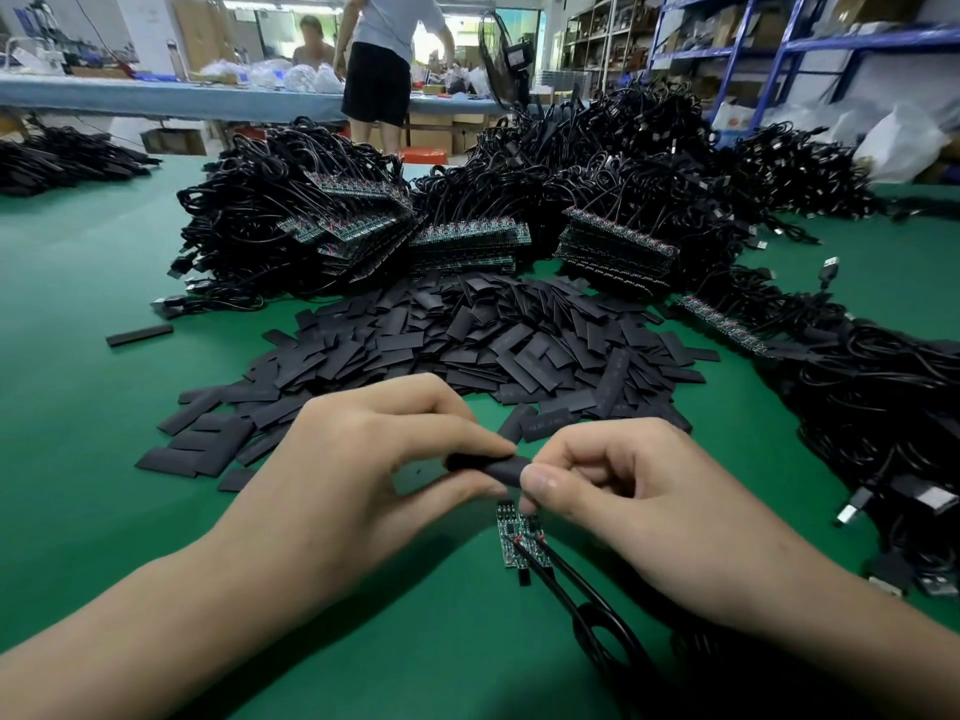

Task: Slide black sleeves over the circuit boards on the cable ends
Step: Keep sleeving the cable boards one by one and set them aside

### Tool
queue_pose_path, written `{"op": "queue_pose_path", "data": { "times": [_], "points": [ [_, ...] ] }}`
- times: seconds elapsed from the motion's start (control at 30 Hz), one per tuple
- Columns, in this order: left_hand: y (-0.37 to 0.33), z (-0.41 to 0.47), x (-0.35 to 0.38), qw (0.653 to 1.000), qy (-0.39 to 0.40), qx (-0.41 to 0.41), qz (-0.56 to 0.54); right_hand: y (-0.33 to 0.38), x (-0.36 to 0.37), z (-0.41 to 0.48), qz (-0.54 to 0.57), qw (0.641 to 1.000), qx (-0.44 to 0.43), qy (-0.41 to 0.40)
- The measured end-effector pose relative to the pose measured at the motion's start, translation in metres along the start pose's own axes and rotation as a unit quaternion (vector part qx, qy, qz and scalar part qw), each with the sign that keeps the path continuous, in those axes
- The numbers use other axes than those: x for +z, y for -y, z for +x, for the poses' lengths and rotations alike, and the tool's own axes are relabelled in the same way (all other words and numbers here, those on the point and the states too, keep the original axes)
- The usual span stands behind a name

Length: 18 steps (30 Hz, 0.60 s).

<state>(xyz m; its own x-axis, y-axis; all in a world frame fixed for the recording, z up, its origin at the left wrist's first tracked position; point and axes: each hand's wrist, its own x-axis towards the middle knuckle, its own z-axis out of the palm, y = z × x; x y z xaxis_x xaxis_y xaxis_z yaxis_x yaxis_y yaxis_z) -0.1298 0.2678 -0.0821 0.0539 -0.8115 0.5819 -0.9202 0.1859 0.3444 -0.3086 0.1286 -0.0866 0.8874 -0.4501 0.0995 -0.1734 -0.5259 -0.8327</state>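
Tabletop of green cloth [78, 262], strewn with a heap of flat black sleeve pieces [467, 335] before stacked green circuit boards on black cables [470, 239]. Blue metal shelving [737, 54] and a long blue-topped bench [156, 96] behind. Left hand [363, 459] and right hand [623, 491] both pinching one rounded black sleeve [488, 467], just above two small green circuit boards on cable ends [511, 532].

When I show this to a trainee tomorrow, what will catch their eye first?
At the front centre, the left hand and right hand pinch one black sleeve between them, just above two bare circuit boards on cable ends. Behind them a big pile of loose sleeves spreads over the green mat. Beyond that rise heaps of black cables, with stacked boards along their near edge.
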Motion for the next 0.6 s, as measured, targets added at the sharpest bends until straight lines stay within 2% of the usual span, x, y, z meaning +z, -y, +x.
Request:
{"op": "queue_pose_path", "data": {
  "times": [0.17, 0.6],
  "points": [
    [0.0001, 0.0004, -0.0010, 0.998, -0.046, -0.045, -0.024, 0.0007, -0.0060, 0.0032, 0.109, 0.994, 0.022, -0.006],
    [-0.0047, 0.0006, -0.0006, 0.998, -0.061, -0.002, -0.033, 0.0000, -0.0102, 0.0042, 0.144, 0.988, 0.022, 0.055]
  ]
}}
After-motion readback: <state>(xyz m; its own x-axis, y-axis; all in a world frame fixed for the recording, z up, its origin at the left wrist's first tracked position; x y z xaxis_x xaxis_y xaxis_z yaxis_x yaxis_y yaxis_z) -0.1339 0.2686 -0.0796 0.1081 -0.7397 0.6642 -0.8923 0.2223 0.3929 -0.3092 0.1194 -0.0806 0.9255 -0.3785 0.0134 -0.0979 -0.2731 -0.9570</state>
